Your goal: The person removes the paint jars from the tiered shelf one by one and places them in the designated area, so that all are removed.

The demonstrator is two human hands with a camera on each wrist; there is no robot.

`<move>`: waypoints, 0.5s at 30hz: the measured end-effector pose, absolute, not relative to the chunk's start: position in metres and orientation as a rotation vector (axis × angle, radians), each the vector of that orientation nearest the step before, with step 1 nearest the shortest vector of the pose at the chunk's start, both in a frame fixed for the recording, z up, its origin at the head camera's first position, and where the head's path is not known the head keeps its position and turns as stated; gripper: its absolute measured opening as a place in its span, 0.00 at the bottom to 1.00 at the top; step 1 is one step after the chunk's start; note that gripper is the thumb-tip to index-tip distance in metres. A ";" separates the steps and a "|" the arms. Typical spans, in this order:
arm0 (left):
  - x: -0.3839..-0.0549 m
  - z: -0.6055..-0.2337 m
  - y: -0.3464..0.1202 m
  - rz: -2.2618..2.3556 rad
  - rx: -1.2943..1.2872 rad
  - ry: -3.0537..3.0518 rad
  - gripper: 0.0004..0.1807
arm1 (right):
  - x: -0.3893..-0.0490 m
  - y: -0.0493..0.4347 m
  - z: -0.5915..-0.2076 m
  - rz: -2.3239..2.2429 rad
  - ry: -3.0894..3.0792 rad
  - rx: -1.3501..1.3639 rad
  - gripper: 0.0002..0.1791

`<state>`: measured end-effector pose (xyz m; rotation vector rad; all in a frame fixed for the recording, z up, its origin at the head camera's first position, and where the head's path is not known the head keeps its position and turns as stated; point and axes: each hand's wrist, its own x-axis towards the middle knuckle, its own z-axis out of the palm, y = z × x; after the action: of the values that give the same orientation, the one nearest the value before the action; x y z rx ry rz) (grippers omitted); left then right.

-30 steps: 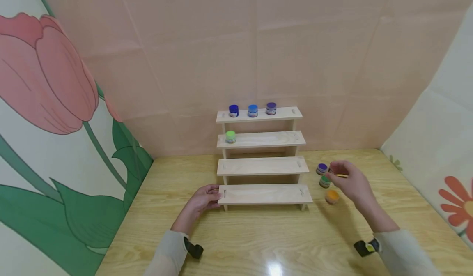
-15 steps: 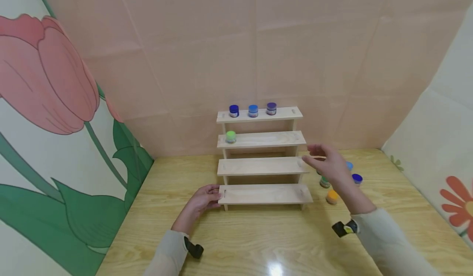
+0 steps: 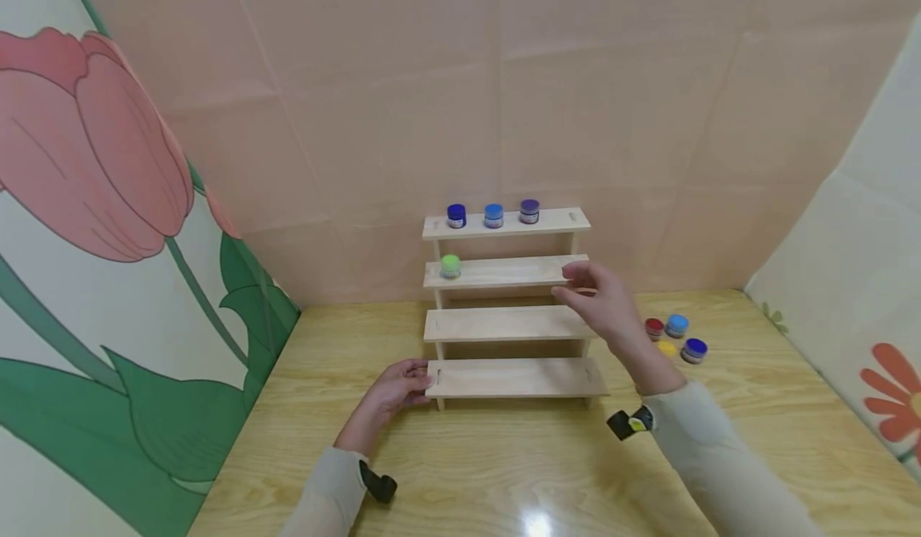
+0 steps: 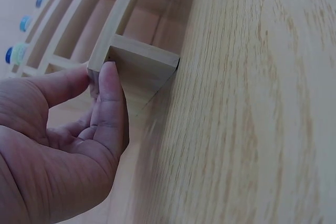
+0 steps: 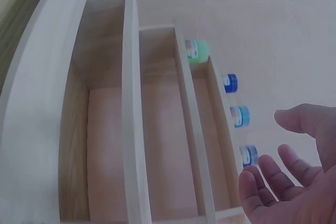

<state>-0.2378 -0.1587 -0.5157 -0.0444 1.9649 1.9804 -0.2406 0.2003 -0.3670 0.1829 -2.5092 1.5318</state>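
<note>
A pale wooden stepped display rack (image 3: 514, 377) stands on the table. My left hand (image 3: 394, 387) pinches the left end of its lowest board; the left wrist view shows thumb and finger on either side of that board end (image 4: 94, 72). My right hand (image 3: 600, 301) hovers by the right end of the second board from the top, fingers loosely bent and thumb apart. Nothing shows between them in the right wrist view. On the top board stand a dark blue paint jar (image 3: 456, 216), a light blue jar (image 3: 493, 216) and a purple jar (image 3: 529, 212). A light green jar (image 3: 450, 267) sits below, at left.
Right of the rack, on the wood-grain table (image 3: 504, 457), stand a red jar (image 3: 653, 329), a light blue jar (image 3: 676, 326), a yellow jar (image 3: 667, 349) and a dark blue jar (image 3: 694, 351). My right arm hides more jars. A pink backdrop (image 3: 360, 161) rises behind.
My right hand has moved left from the jars on the table to the rack's right side, uncovering some jars and hiding others. The left hand has stayed on the lowest board.
</note>
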 end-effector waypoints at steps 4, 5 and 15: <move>-0.237 -0.515 -0.159 1.980 -0.045 1.961 0.27 | -0.245 0.191 -0.365 1.558 -2.492 0.201 0.26; -0.237 -0.515 -0.159 1.981 -0.046 1.958 0.27 | -0.246 0.188 -0.365 1.564 -2.491 0.199 0.26; -0.236 -0.514 -0.159 1.992 -0.028 1.941 0.27 | -0.259 0.162 -0.358 1.650 -2.488 0.150 0.26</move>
<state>-0.2364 -0.1595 -0.5144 -0.0283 1.9406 1.9917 -0.2587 0.1616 -0.3581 0.1504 -2.4875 1.6496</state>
